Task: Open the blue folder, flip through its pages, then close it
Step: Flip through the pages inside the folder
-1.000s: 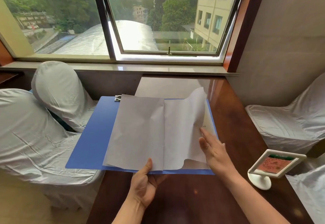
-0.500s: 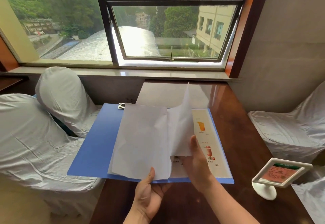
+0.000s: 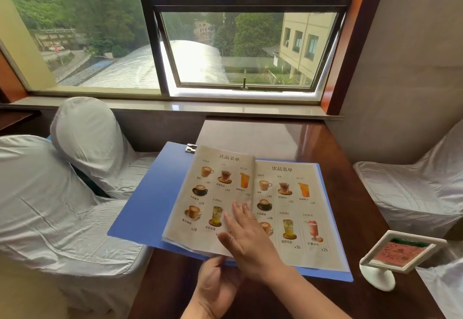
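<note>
Progress, as I read it: opening done, flipping underway, closing not yet started. The blue folder point(image 3: 150, 201) lay fully open w/ a drinks-menu page on each side. A thin stack of sheets sat under the left-hand page point(image 3: 208, 193). How many were left to turn I couldn't tell, since only one right-hand page point(image 3: 295, 206) showed.

Nearest the camera, the left hand point(image 3: 216, 283) sat palm-up at the folder's near edge, approx at the spine. Its thumb was against the sheet edges and its fingers were tucked underneath, out of sight: a pinch, prob. to steady things. Just beyond, the right hand point(image 3: 248, 236) lay flat on the lower inner corner of the left-hand page. Its fingers were straight and slightly spread, gripping nothing, pressing the sheet down.

Off to the right, apart from the folder, stood a small sign stand point(image 3: 398, 253). The folder rested on the dark wooden table point(image 3: 350, 193), its left cover overhanging the edge twd a cloth-covered chair point(image 3: 62, 193), w/ a metal clip point(image 3: 191, 148) at its far edge. Furthest back was the window point(image 3: 250, 48).
</note>
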A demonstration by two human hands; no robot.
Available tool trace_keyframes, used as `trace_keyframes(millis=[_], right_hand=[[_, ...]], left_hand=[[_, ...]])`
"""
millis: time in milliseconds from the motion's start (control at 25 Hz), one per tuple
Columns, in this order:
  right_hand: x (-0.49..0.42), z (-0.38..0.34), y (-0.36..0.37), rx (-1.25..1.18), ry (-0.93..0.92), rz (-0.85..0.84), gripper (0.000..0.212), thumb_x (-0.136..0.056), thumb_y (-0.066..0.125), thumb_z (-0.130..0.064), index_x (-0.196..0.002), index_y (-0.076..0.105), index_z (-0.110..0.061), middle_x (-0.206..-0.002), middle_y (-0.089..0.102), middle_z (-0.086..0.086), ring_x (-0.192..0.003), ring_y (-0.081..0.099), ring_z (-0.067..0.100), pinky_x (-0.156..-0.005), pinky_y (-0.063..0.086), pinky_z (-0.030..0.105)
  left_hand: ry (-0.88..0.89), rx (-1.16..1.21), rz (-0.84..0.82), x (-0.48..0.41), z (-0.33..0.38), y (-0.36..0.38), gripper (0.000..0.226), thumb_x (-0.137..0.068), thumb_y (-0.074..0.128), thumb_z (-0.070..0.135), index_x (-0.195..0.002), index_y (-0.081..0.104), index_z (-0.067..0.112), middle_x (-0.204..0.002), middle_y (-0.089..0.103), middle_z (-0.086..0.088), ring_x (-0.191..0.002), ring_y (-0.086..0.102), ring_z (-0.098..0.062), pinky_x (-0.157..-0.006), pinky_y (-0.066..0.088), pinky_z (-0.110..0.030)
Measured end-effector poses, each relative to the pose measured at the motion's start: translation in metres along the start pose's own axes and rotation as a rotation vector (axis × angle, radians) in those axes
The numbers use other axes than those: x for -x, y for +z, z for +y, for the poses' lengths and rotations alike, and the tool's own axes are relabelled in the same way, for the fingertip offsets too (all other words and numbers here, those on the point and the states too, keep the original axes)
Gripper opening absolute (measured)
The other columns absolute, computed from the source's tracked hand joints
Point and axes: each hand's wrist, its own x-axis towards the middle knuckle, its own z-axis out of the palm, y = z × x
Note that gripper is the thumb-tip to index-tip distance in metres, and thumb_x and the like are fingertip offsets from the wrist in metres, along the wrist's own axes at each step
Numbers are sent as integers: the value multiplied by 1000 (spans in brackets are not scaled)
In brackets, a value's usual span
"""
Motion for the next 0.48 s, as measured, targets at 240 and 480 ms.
trace_keyframes(millis=[240, 480], right_hand=[[0, 0, 11, 215, 11, 138, 62, -99, 14, -59, -156, 15, -35, -167, -7, -9, -149, -26, 16, -120, -13, 35], [0, 6, 16, 231, 35, 138, 59, -99, 13, -54, -156, 11, -37, -167, -8, -11, -151, -22, 17, -116, -14, 34]], left_hand=[[-151, -7, -84, -5, 5, 0, 57, -76, 46, -4, -130, 59, 7, -132, 61, -21, -116, 61, -38, -82, 57, -52], [-116, -36, -195, -3, 7, 2, 61, -78, 57, -6, -135, 55, 14, -140, 57, -13, -128, 53, -34, -96, 49, -51]])
